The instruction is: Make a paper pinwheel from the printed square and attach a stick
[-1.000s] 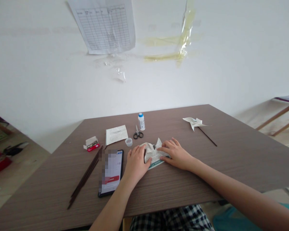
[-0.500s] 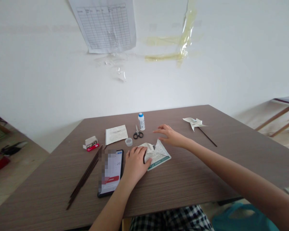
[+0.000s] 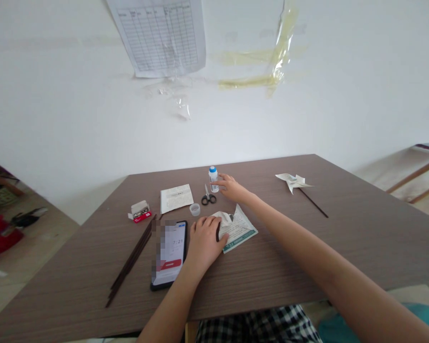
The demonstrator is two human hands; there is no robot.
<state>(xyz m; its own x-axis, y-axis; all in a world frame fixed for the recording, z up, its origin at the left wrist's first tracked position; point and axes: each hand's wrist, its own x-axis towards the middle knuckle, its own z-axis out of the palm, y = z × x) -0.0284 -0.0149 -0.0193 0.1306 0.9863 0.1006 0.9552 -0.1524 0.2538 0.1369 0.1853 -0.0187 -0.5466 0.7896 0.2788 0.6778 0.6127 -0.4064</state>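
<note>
**Folded paper lying under one hand, glue bottle standing by the other**

From where I'm standing, the folded paper [image 3: 241, 229] is lying just below the centre of the frame. Its green-printed edge is slanting up to the right, one sharp flap is pointing up the frame, and a corner is pointing right. The left hand [image 3: 206, 240] is resting spread over its left part; whether it is pinching a fold, I cannot tell. The right hand [image 3: 233, 188] is hovering at the glue bottle [image 3: 212, 176], fingers loose and unclenched, overlapping it; contact I can't make out. The bottle is standing upright, blue cap upward, its long axis vertical.

The brown wood-grain table [image 3: 361, 214] is filling the lower frame, a pinwheel [image 3: 295, 182] lying at right, its stick slanting to the lower right. Dark sticks [image 3: 131, 262] are lying diagonally at lower left. A printed sheet [image 3: 160, 40] is hanging on the white wall [image 3: 75, 109], upper left.
</note>
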